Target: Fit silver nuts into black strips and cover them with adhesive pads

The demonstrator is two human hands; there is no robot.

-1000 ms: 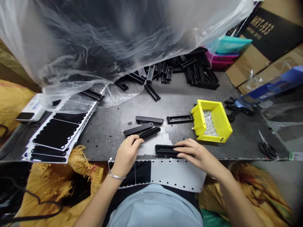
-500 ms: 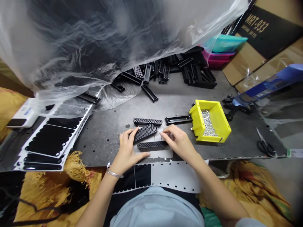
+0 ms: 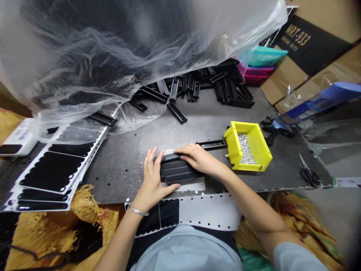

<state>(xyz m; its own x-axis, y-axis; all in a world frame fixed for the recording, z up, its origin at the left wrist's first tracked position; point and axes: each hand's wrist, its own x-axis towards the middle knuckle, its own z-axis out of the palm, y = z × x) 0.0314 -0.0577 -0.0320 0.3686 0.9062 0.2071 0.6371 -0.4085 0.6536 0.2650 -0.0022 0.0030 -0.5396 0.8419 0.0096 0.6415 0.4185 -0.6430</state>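
Black perforated plastic strips (image 3: 177,170), about three, side by side near the middle of the grey metal desk (image 3: 118,177); right hand (image 3: 199,158) open, lying flat across them; left hand (image 3: 152,180) open, fingers upright against their left end. Just beyond: black slotted bar (image 3: 211,143). Farther right: yellow bin (image 3: 248,146) of small silver fasteners (image 3: 244,148)

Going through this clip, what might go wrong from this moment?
The black perforated bars lie loose side by side under the left hand and right hand, so they might slide apart or fall out of line. The long black slotted bar ends against the yellow plastic bin; knocking it could perhaps jolt the bin and spill its small silver parts onto the perforated grey metal table.
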